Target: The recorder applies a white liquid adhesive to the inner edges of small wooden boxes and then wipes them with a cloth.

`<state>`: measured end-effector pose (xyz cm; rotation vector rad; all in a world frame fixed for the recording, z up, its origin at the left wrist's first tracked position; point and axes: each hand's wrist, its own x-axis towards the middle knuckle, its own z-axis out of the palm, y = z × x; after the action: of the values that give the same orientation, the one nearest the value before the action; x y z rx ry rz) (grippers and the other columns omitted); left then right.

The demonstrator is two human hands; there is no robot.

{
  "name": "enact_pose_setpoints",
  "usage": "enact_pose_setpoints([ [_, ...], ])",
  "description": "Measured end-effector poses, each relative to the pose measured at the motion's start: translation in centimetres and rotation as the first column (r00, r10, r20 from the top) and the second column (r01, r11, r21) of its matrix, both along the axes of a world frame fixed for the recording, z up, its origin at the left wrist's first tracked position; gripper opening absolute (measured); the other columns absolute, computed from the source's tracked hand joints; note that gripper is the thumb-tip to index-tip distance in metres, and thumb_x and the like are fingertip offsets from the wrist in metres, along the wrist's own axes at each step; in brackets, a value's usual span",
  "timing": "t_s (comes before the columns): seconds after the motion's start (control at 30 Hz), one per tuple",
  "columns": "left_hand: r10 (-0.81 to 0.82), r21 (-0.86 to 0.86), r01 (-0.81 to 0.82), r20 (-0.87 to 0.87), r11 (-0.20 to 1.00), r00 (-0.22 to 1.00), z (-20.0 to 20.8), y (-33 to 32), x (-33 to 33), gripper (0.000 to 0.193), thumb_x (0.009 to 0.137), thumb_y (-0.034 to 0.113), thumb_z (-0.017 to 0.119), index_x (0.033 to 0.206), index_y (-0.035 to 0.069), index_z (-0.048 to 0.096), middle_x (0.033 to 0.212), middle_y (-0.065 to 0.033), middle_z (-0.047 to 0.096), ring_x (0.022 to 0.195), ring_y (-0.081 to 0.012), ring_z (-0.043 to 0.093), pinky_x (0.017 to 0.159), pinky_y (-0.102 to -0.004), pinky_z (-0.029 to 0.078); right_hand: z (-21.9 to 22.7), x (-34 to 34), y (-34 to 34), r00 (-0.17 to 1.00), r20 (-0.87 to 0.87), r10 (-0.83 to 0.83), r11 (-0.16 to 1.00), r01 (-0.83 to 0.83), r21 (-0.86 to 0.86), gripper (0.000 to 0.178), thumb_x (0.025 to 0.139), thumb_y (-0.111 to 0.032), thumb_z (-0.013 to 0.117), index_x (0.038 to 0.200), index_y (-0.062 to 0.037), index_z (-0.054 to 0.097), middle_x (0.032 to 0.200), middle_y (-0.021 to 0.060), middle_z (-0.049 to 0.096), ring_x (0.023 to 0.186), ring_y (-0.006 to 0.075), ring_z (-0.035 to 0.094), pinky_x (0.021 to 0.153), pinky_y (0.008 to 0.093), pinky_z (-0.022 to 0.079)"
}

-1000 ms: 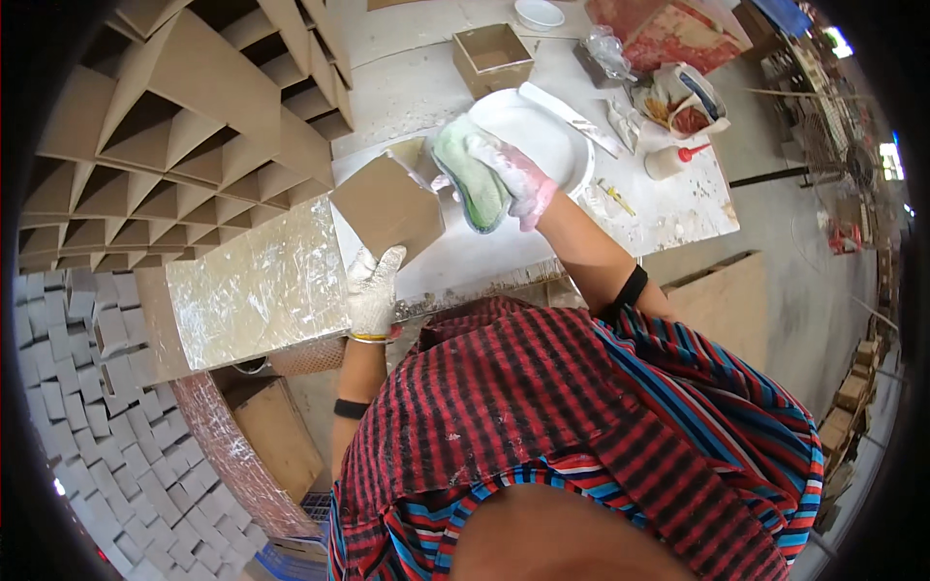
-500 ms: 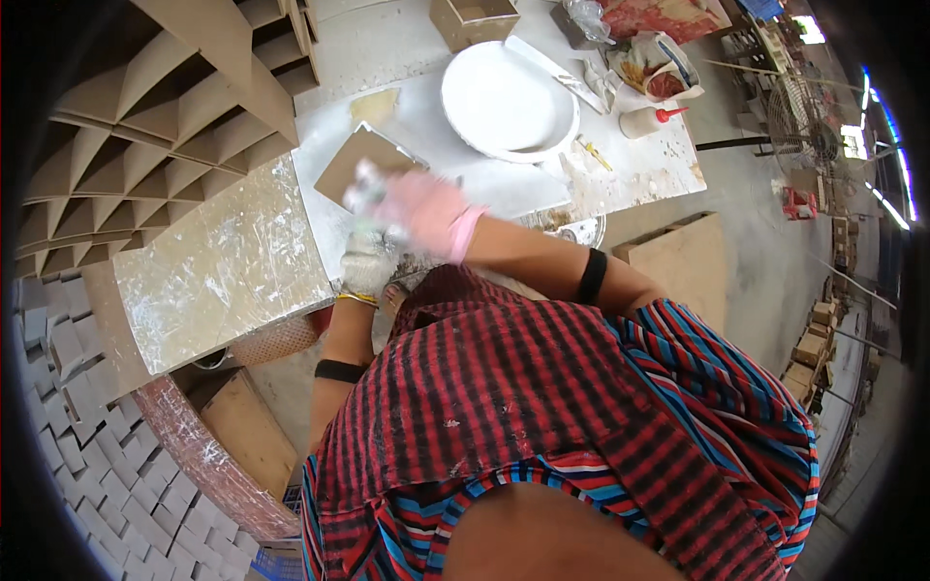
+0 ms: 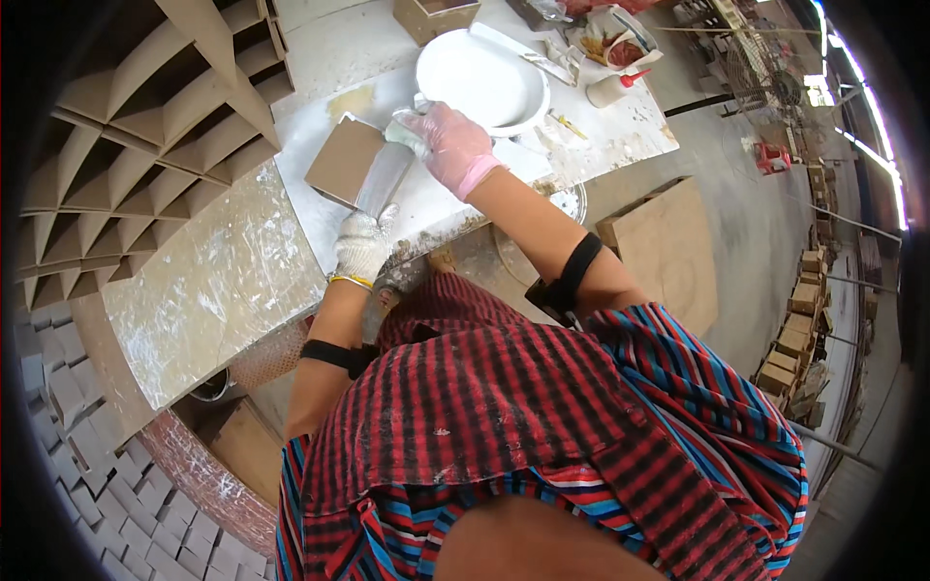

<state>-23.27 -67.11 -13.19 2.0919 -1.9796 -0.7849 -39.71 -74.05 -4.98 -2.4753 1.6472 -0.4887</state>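
A brown cardboard box [image 3: 339, 160] lies on a white sheet at the table's near edge. Its right side is coated with a wet-looking whitish film. My left hand [image 3: 363, 242], in a white knit glove, grips the box's near end, with the fingertips partly hidden. Just right of the box's far end is my right hand [image 3: 450, 145], in a pink glove, closed round a pale whitish-green wad [image 3: 409, 131]; its exact kind is unclear. Beyond that hand stands a round white basin [image 3: 539, 111] with white contents and a flat strip [image 3: 523, 53] across its rim.
Stacked brown divider grids [image 3: 145, 126] rise at the left. A bottle with a red nozzle [image 3: 610, 89], a yellow tool [image 3: 569, 126] and an open bag [image 3: 612, 39] sit at the right. Another open box [image 3: 434, 19] stands at the back. Many grey pieces [image 3: 116, 484] fill the lower left.
My right hand has moved from over the box to its right, toward the basin, with the pale wad. The box's coated side now shows. My left hand stays at its near end.
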Motion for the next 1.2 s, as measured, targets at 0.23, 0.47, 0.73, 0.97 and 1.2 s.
enact_pose_setpoints([
  [0.23, -0.119, -0.263, 0.003, -0.426, 0.965, 0.897, -2.4, -0.1, 0.9, 0.042, 0.084, 0.049, 0.051, 0.09, 0.008, 0.062, 0.083, -0.0181, 0.063, 0.076, -0.0345, 0.062, 0.064, -0.0432, 0.049, 0.4, 3.1, 1.7, 0.975, 0.022, 0.221, 0.972, -0.222, 0.079, 0.029, 0.087, -0.029, 0.052, 0.114, -0.0243, 0.059, 0.115, 0.01, 0.055, 0.096, 0.0292, 0.058, 0.079, 0.0366, 0.049],
  [0.47, 0.057, -0.131, -0.095, -0.27, 0.987, 0.961, 0.6, 0.8, 0.3, 0.038, 0.086, 0.043, 0.051, 0.09, 0.008, 0.065, 0.086, -0.0196, 0.063, 0.078, -0.0354, 0.061, 0.066, -0.0433, 0.049, 0.2, 2.5, -1.1, 0.833, 0.035, 0.553, 0.831, -0.547, -0.104, 0.029, 0.089, -0.034, 0.047, 0.112, -0.021, 0.06, 0.11, 0.0119, 0.055, 0.1, 0.0294, 0.056, 0.083, 0.039, 0.047],
  [0.73, 0.083, -0.114, -0.11, -0.217, 0.987, 0.972, 3.1, 1.0, -0.6, 0.029, 0.085, 0.035, 0.055, 0.091, 0.009, 0.065, 0.082, -0.0145, 0.064, 0.076, -0.033, 0.062, 0.066, -0.0393, 0.05, 0.8, 4.6, -9.0, 0.92, -0.081, 0.383, 0.903, -0.355, 0.241, 0.032, 0.09, -0.034, 0.046, 0.117, -0.0217, 0.057, 0.112, 0.0135, 0.055, 0.103, 0.0294, 0.055, 0.086, 0.0379, 0.045],
  [0.97, -0.097, -0.498, 0.001, -0.167, 0.867, 0.981, -2.7, 1.7, 0.8, 0.035, 0.083, 0.036, 0.061, 0.097, 0.004, 0.064, 0.086, -0.0162, 0.065, 0.079, -0.0344, 0.063, 0.068, -0.0385, 0.051, -0.5, 4.8, -3.5, 0.438, -0.172, 0.883, 0.451, -0.891, 0.049, 0.039, 0.088, -0.029, 0.05, 0.127, -0.0273, 0.048, 0.119, 0.0136, 0.052, 0.107, 0.0308, 0.053, 0.091, 0.0378, 0.044],
  [1.2, 0.126, -0.091, -0.181, -0.422, 0.979, 0.898, 0.1, 1.1, -0.4, 0.031, 0.084, 0.03, 0.06, 0.103, 0.006, 0.062, 0.09, -0.0128, 0.065, 0.081, -0.0292, 0.063, 0.067, -0.0354, 0.051, 1.4, 8.0, -9.4, 0.683, -0.11, 0.722, 0.69, -0.696, 0.201, 0.047, 0.084, -0.018, 0.055, 0.128, -0.0299, 0.046, 0.125, 0.0098, 0.049, 0.112, 0.0285, 0.052, 0.095, 0.035, 0.043],
])
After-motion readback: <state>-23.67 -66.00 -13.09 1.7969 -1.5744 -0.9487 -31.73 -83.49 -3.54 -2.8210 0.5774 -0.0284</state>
